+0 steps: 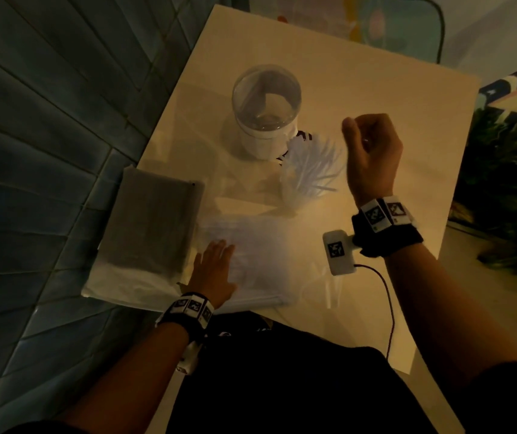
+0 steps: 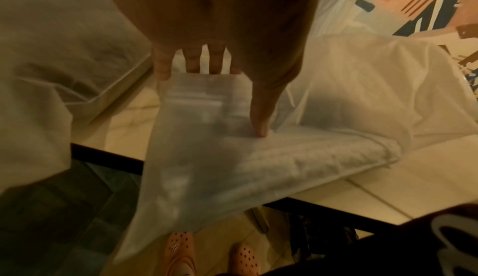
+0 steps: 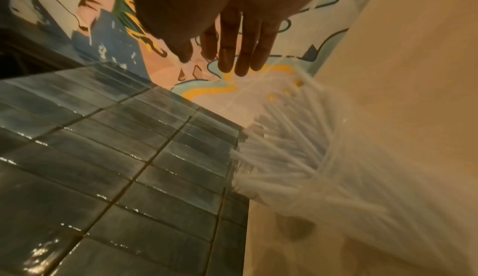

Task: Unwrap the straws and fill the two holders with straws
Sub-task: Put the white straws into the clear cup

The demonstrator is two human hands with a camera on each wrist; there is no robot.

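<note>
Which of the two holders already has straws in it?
The nearer holder, beside the right hand, bristles with white straws. The clear cylindrical holder behind it looks empty.

A café or drinks shop, by the look: glossy blue wall tiles [image 3: 108,157], a bright cartoon mural [image 3: 201,88], bulk straws [image 1: 310,170] on a pale tabletop [image 1: 392,89].

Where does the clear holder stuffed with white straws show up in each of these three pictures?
Head view: the clear holder of white straws stands mid-table, just in front of the empty clear cylinder holder.
Left wrist view: not in it; only the plastic bag of wrapped straws.
Right wrist view: lower right, blurred, straws fanning left.
Shared landmark: the pale cream table, seen in all three.
</note>
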